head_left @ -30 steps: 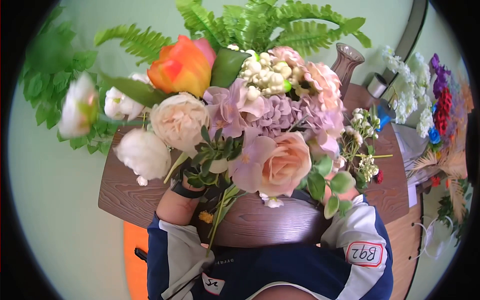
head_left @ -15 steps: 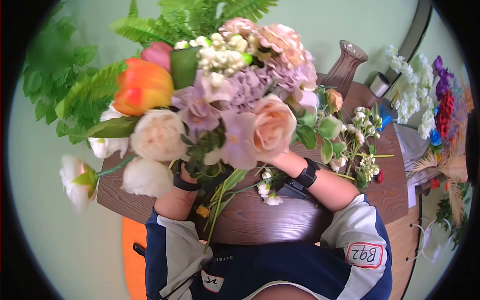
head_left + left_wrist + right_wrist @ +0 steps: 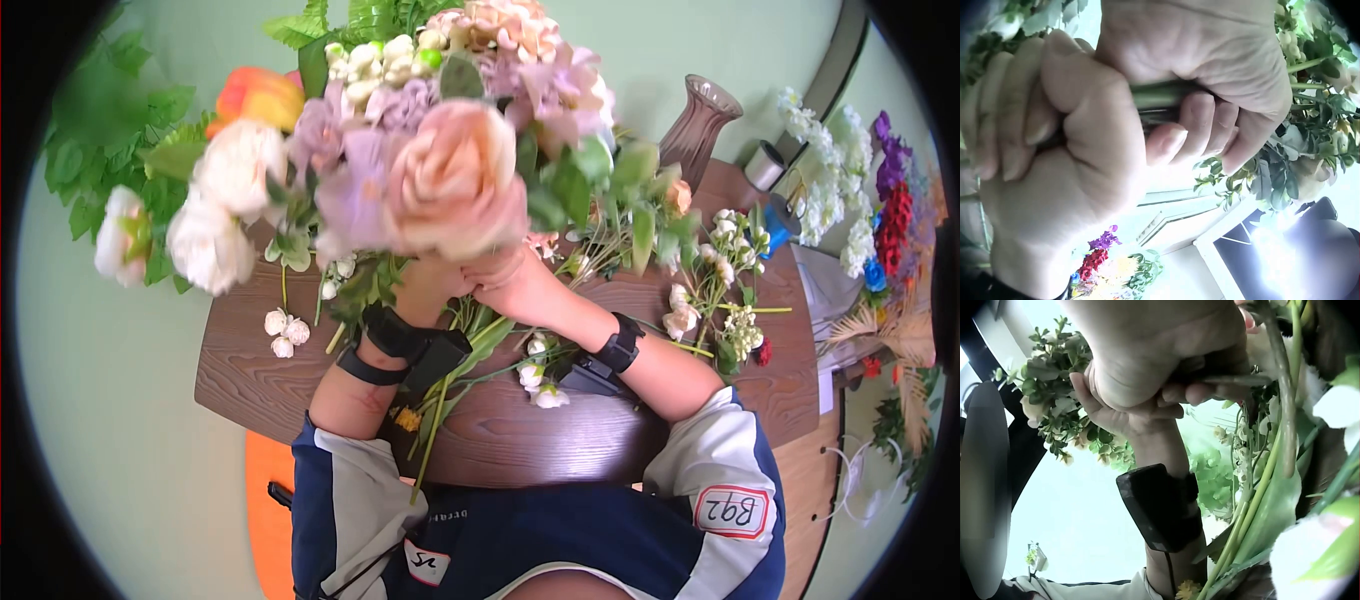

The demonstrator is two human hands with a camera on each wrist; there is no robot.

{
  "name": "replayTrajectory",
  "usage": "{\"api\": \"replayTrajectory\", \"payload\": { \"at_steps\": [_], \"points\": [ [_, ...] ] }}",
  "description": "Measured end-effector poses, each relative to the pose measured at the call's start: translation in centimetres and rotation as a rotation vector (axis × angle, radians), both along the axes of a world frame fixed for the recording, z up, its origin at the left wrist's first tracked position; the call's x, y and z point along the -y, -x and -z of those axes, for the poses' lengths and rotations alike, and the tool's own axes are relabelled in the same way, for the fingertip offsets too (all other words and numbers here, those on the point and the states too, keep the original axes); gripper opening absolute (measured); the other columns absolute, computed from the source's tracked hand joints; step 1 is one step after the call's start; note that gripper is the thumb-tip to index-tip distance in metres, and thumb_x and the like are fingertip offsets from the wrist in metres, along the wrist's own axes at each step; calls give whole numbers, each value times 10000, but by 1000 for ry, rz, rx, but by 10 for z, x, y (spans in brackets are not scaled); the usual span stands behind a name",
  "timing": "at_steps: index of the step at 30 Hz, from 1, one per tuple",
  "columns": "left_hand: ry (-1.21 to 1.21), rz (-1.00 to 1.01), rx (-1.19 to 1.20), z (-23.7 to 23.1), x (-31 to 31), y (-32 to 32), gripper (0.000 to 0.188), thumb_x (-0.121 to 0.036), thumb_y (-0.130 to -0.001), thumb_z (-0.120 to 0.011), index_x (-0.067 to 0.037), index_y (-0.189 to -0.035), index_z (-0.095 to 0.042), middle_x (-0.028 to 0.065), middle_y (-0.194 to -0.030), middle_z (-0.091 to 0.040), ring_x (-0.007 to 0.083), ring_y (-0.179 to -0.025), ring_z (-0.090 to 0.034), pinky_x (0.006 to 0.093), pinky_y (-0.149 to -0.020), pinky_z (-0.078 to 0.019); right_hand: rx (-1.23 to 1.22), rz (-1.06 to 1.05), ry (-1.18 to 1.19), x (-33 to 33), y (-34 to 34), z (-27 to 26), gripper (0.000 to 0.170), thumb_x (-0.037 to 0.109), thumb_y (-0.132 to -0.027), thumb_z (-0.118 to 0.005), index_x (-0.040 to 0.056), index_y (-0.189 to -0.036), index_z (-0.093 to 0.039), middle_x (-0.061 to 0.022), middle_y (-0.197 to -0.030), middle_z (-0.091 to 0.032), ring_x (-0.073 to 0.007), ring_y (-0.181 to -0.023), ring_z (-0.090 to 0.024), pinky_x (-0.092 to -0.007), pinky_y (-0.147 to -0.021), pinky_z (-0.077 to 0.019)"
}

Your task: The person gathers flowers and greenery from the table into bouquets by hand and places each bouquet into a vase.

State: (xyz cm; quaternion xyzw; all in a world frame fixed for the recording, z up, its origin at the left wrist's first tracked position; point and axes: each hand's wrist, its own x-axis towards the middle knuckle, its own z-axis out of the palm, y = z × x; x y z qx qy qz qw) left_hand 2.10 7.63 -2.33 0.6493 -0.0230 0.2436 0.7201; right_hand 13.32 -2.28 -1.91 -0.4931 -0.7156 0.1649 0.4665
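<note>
Both hands meet beneath a large bouquet of artificial flowers, with a peach rose (image 3: 460,170), an orange tulip (image 3: 255,100), white peonies (image 3: 210,245) and lilac blooms. My left hand (image 3: 1191,62) curls round the bundled green stems (image 3: 1160,97) just below the blooms. Lower on the same stems, my right hand (image 3: 1072,137) grips with bent fingers, close against the left. From the head view, the left hand (image 3: 435,285) is partly covered by leaves, and the right hand (image 3: 505,280) overlaps it.
Loose leafy stems (image 3: 470,350) and small white flowers (image 3: 545,385) lie on the dark wooden table (image 3: 270,370). More white sprigs (image 3: 740,335) spread at the right. Behind stand a ribbed glass vase (image 3: 700,120) and a metallic roll (image 3: 763,165). Colourful flowers (image 3: 885,220) fill the far right.
The bouquet has shifted left and tipped away, its peach rose rising towards the camera. The right forearm has come out from under the blooms, and both hands now show together on the stems.
</note>
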Motion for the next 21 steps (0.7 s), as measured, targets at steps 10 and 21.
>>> {"api": "replayTrajectory", "payload": {
  "at_steps": [10, 21],
  "points": [
    [294, 257, 223, -76, 0, 13, 262, -196, -863, -465, -101, -632, -386, -82, -419, -302, 62, -336, -278, 203, -371, -256, 664, 321, 278, 38, 16, -52, 509, 437, -686, -702, -12, -806, -493, -144, -565, -568, -326, -556, -602, -385, -506, -483],
    [199, 226, 316, -100, 2, 30, 225, -132, -846, -467, -108, -637, -386, -75, -416, -328, 41, -317, -297, 189, -339, -264, 821, -29, 316, 53, 41, -44, 409, 370, -729, -665, -9, -818, -539, -117, -557, -567, -309, -535, -596, -386, -494, -470]
  ]
}}
